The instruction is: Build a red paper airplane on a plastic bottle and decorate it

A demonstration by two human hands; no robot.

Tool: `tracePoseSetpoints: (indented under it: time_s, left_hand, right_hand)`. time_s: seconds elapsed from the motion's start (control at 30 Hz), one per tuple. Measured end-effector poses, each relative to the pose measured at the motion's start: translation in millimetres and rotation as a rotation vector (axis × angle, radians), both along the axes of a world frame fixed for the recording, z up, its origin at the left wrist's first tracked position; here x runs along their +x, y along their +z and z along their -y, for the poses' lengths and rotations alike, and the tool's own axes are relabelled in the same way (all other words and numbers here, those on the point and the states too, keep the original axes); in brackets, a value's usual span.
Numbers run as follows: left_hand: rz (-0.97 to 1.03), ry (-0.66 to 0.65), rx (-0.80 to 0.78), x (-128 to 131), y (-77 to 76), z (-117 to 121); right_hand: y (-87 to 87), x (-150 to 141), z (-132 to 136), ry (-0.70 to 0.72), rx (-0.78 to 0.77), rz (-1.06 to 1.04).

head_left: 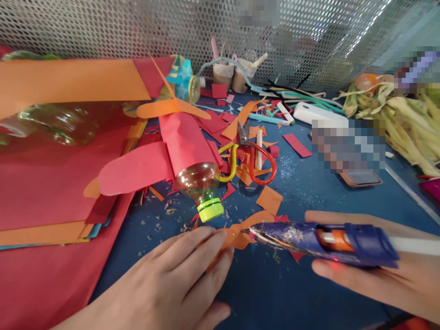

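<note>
My right hand is wrapped round a blue hot glue gun, with a white glue stick in its rear and a small red light showing. The nozzle points left, at the middle of an orange paper propeller shape on the table. My left hand is closed over that shape's left end, its fingers together and hiding part of it. Just beyond lies a plastic bottle with a yellow-green cap, wrapped in red paper, with red paper wings and an orange paper tail.
Scissors with red and yellow handles lie among paper scraps. Coloured paper sheets fill the left side. A phone, dried husks and small pots are farther off. A perforated metal panel stands behind.
</note>
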State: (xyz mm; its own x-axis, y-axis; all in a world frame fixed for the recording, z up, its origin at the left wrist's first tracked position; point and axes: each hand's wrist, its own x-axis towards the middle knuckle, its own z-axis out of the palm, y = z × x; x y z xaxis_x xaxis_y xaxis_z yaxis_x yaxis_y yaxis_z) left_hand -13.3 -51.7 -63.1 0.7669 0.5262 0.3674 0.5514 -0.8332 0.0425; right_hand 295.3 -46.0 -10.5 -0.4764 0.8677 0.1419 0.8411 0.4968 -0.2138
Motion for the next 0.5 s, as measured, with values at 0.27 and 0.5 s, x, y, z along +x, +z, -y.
tracePoseSetpoints:
  time_s: [0.27,0.5]
  left_hand:
    - [0.091,0.053,0.02,3,0.9,0]
    - [0.076,0.051,0.012,3,0.0,2]
  right_hand:
    - [-0.4,6,-1,0.066,-0.043,-0.073]
    - [-0.5,-7,-2,-0.032,-0.052,-0.078]
